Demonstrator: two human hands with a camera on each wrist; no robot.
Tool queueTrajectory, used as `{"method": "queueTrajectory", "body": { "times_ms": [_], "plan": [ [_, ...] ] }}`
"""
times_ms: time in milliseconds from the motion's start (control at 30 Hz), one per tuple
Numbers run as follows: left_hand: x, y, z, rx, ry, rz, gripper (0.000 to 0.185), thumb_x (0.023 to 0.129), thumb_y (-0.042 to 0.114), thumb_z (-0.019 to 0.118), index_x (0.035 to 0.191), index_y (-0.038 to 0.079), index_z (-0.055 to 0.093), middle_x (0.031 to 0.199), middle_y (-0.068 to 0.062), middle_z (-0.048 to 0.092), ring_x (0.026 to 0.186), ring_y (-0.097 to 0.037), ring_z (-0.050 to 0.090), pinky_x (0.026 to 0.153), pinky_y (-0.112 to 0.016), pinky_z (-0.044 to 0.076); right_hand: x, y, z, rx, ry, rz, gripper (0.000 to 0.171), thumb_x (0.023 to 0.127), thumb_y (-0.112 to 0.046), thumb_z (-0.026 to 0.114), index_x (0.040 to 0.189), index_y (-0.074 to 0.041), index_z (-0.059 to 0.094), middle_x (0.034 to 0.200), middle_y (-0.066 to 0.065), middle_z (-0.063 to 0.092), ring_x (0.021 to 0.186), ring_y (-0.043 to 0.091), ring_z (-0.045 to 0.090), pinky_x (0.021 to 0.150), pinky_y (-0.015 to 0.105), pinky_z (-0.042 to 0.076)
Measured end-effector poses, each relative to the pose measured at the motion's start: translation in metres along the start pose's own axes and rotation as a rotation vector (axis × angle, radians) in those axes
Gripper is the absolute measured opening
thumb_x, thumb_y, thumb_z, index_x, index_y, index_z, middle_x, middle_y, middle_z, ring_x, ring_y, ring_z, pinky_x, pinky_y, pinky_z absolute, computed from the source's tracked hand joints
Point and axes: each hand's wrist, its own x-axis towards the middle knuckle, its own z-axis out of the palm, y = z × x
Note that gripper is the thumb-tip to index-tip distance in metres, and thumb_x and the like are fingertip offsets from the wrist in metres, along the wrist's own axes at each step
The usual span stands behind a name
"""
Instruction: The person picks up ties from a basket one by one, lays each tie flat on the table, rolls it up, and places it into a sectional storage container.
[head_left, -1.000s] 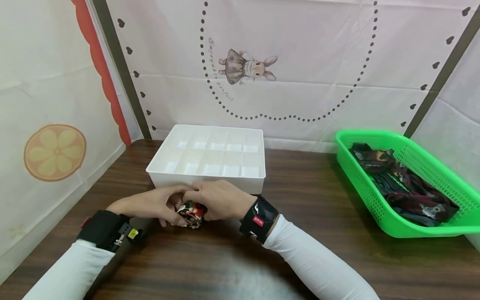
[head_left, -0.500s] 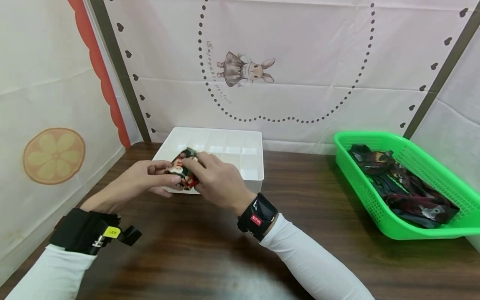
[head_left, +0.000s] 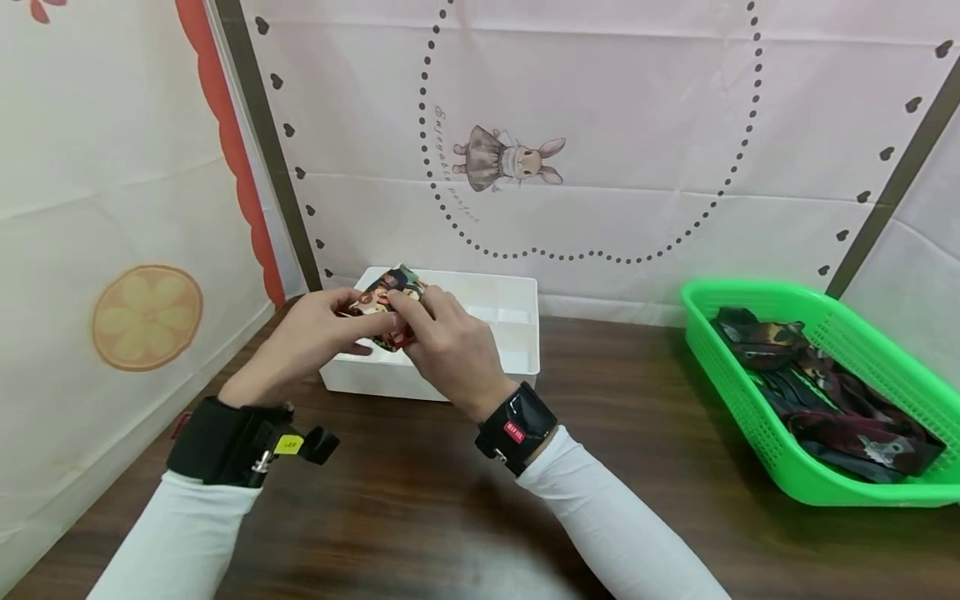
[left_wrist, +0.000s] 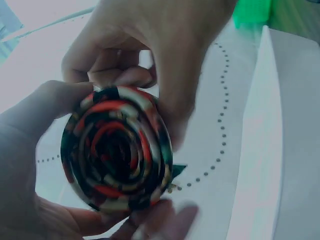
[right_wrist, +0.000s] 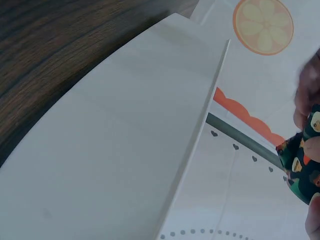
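Bright even light; wrist views blurred, head view edge-warped.

dark wood table [head_left: 420,500] | white organizer box [head_left: 517,350] | green basket [head_left: 750,400]

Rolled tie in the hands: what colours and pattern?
The rolled tie is dark green-black with red and cream printed figures; the left wrist view shows it best.

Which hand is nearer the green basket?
Right. The right hand grips the rolled tie over the white box, nearer the green basket; the left hand is farther left.
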Motion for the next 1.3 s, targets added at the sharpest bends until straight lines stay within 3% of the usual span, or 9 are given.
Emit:
{"method": "queueTrajectory", "body": {
  "times_ms": [267, 533, 667, 800, 900, 1067, 1300],
  "plan": [
    [0.007, 0.003, 0.005, 0.026, 0.085, -0.031, 0.064, 0.098, 0.048, 0.071, 0.137, -0.001, 0.059, 0.127, -0.018, 0.063, 0.103, -0.031, 0.065, 0.084, -0.036, 0.057, 0.000, 0.006, 0.009, 0.016, -0.001, 0.011, 0.038, 0.087, -0.002, 0.078, 0.124, -0.010, 0.071, 0.095, 0.008, 0.059, 0.085, 0.021, 0.065, 0.059, 0.031, 0.059],
    [0.007, 0.002, 0.008, 0.063, 0.162, -0.032, 0.047, 0.098, 0.040, 0.068, 0.121, -0.001, 0.066, 0.110, -0.017, 0.066, 0.091, -0.032, 0.063, 0.075, -0.036, 0.054, -0.003, 0.000, 0.009, 0.058, -0.026, 0.008, 0.050, 0.086, 0.000, 0.074, 0.134, -0.008, 0.065, 0.106, 0.011, 0.064, 0.093, 0.024, 0.068, 0.058, 0.032, 0.058],
    [0.010, -0.003, 0.011, 0.092, 0.224, -0.045, 0.057, 0.097, 0.046, 0.069, 0.127, -0.001, 0.066, 0.115, -0.019, 0.066, 0.095, -0.032, 0.059, 0.075, -0.037, 0.051, -0.003, -0.001, 0.006, 0.074, -0.104, 0.033, 0.061, 0.084, 0.002, 0.073, 0.143, -0.008, 0.062, 0.106, 0.010, 0.062, 0.087, 0.022, 0.064, 0.050, 0.030, 0.053],
    [0.018, -0.020, 0.012, 0.256, 0.353, -0.083, 0.068, 0.093, 0.054, 0.069, 0.132, -0.002, 0.064, 0.112, -0.021, 0.066, 0.095, -0.034, 0.057, 0.070, -0.041, 0.044, -0.005, -0.002, 0.004, 0.109, -0.237, 0.063, 0.067, 0.087, -0.003, 0.077, 0.150, -0.005, 0.055, 0.103, 0.009, 0.060, 0.078, 0.018, 0.058, 0.048, 0.028, 0.049],
    [0.027, -0.041, 0.012, 0.366, 0.433, -0.121, 0.073, 0.091, 0.055, 0.069, 0.132, -0.005, 0.062, 0.106, -0.024, 0.066, 0.089, -0.038, 0.059, 0.065, -0.044, 0.042, -0.006, -0.004, 0.004, 0.133, -0.331, 0.089, 0.061, 0.091, -0.010, 0.079, 0.148, -0.004, 0.057, 0.103, 0.008, 0.061, 0.076, 0.016, 0.058, 0.049, 0.028, 0.049],
    [0.037, -0.070, 0.013, 0.442, 0.482, -0.181, 0.076, 0.090, 0.052, 0.072, 0.132, -0.009, 0.058, 0.104, -0.027, 0.066, 0.090, -0.042, 0.060, 0.069, -0.049, 0.046, -0.010, -0.009, 0.004, 0.112, -0.460, 0.101, 0.032, 0.096, -0.016, 0.077, 0.126, -0.007, 0.071, 0.098, 0.006, 0.061, 0.081, 0.017, 0.062, 0.052, 0.031, 0.053],
    [0.039, -0.081, 0.012, 0.516, 0.495, -0.200, 0.077, 0.086, 0.055, 0.077, 0.124, -0.009, 0.059, 0.096, -0.028, 0.066, 0.085, -0.043, 0.062, 0.068, -0.053, 0.049, -0.014, -0.014, 0.008, 0.012, -0.597, 0.142, 0.013, 0.096, -0.018, 0.076, 0.104, -0.009, 0.071, 0.093, 0.005, 0.061, 0.085, 0.021, 0.062, 0.057, 0.035, 0.058]
  ]
}}
